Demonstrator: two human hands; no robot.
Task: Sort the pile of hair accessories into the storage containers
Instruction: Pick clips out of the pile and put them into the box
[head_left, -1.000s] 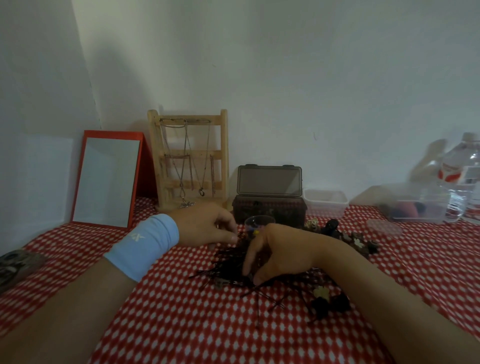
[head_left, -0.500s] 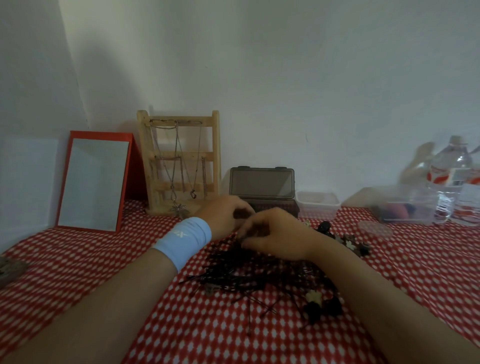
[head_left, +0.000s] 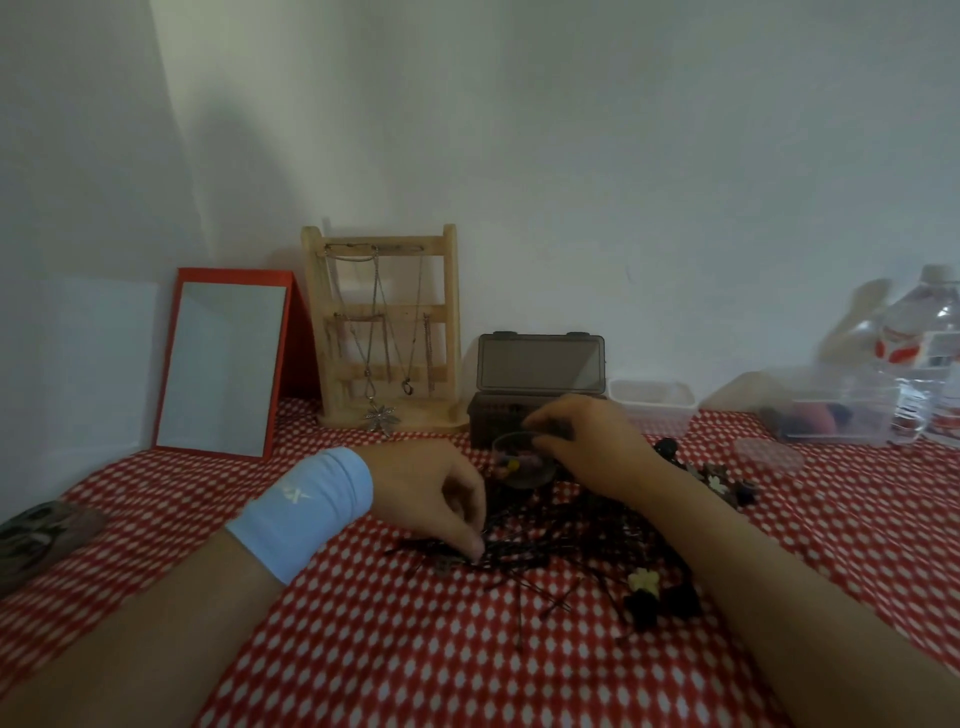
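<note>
A tangle of black hairpins lies on the red checked cloth between my hands. My left hand, with a pale blue wristband, reaches down into the pile's left edge and pinches pins with curled fingertips. My right hand hovers over a small clear cup of coloured beads, its curled fingers and thumb pinching a small dark piece. Just behind stands a dark box with its lid up. Flower clips lie in front of my right forearm, and more clips beyond it.
A small clear tub and a larger clear tub with dark and pink items stand at the back right, with a round lid and water bottles. A wooden necklace stand and red-framed mirror stand at the back left.
My hands have parted: the left has dropped back to the pile's left edge, and the right has gone forward over the cup by the dark box. The camera has shifted slightly.
</note>
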